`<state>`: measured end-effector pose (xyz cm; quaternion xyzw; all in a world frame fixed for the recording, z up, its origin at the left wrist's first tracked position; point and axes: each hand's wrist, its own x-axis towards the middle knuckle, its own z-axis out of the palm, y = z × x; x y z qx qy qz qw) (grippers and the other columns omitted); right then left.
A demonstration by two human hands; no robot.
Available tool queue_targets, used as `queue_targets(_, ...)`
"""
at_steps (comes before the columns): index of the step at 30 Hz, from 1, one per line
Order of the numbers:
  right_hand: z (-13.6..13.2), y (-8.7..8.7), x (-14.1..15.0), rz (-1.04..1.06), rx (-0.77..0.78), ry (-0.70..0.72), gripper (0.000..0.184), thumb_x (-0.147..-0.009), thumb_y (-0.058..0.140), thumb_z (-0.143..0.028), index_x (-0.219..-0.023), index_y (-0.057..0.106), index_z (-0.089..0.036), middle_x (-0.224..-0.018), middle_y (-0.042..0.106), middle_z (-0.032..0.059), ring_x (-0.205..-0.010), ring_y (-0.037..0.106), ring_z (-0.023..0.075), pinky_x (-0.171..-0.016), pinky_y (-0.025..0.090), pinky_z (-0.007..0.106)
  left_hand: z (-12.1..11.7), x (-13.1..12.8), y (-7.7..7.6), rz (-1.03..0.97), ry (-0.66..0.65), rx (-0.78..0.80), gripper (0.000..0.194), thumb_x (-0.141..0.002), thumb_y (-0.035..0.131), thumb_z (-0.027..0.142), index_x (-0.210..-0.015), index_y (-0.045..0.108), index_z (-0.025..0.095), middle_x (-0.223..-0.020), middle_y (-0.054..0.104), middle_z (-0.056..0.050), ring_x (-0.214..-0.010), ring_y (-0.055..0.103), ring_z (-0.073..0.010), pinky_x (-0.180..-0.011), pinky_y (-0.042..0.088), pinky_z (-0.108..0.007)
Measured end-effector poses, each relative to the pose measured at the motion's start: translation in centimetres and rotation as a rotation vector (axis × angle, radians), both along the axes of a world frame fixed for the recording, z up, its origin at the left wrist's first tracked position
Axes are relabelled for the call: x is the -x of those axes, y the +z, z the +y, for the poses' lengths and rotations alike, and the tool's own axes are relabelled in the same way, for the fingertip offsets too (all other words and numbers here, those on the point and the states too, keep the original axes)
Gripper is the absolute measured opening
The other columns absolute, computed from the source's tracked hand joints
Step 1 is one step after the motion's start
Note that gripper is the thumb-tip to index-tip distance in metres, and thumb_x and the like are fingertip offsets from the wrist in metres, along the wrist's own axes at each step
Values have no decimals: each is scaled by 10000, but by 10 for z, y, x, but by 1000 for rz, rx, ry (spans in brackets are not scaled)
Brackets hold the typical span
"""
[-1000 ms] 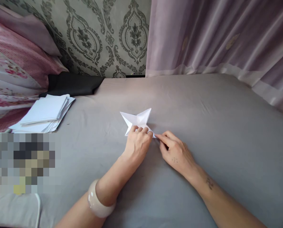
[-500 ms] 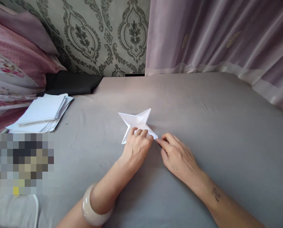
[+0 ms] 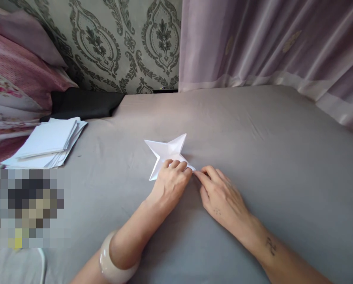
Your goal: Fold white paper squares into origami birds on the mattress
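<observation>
A white folded paper star [image 3: 166, 150] with pointed arms lies on the grey bed sheet [image 3: 224, 130]. My left hand [image 3: 174, 178] is closed over the star's near side, its fingers curled onto the paper and hiding part of it. At the tip of the near right arm, my right hand [image 3: 219, 189] pinches the paper between thumb and index finger. A pale bangle [image 3: 117, 258] circles my left forearm.
A stack of white paper [image 3: 47, 140] lies at the left, with a folded black cloth [image 3: 84, 103] behind it. Pink curtains [image 3: 241, 43] hang at the back right. A pixelated patch covers the lower left, above a white cable [image 3: 42, 264].
The view has shifted slightly, so the surroundings sit a little further left. Both hands keep nearly the same hold on the paper star.
</observation>
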<state>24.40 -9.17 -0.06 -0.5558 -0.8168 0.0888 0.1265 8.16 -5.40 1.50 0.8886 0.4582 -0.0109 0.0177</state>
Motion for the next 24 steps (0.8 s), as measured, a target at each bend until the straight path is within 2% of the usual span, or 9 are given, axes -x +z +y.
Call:
queue_targets(6, 0, 3, 1, -9, 12, -12, 380, -846, 415, -25, -1097, 626, -216, -918, 591, 51, -808, 562, 175, -711, 430, 307, 3, 1, -1, -70, 51, 30, 219, -952, 410, 170, -915, 626, 167, -946, 647, -64, -891, 586, -219, -764, 410, -340)
queue_targets(13, 2, -2, -2, 33, 31, -24, 349, -851, 408, -40, -1043, 638, -218, -964, 607, 50, -861, 587, 174, -722, 436, 294, 7, -5, -2, -94, 90, 23, 267, -967, 387, 193, -911, 646, 160, -895, 657, -67, -865, 608, -222, -767, 401, -346)
queue_targets(19, 4, -7, -5, 88, 30, -105, 348, -872, 414, -84, -1120, 611, -228, -1003, 633, 33, -857, 612, 166, -665, 418, 282, 10, -7, 4, -33, 64, 28, 274, -945, 410, 140, -853, 667, 163, -838, 666, -61, -784, 620, -212, -747, 382, -354)
queue_targets(24, 2, -2, -1, 27, 12, -80, 354, -873, 421, -72, -1088, 634, -255, -970, 633, 36, -797, 603, 155, -612, 394, 272, 12, -6, 6, -11, 22, 13, 210, -869, 478, 73, -787, 649, 161, -823, 668, -58, -755, 625, -196, -762, 387, -351)
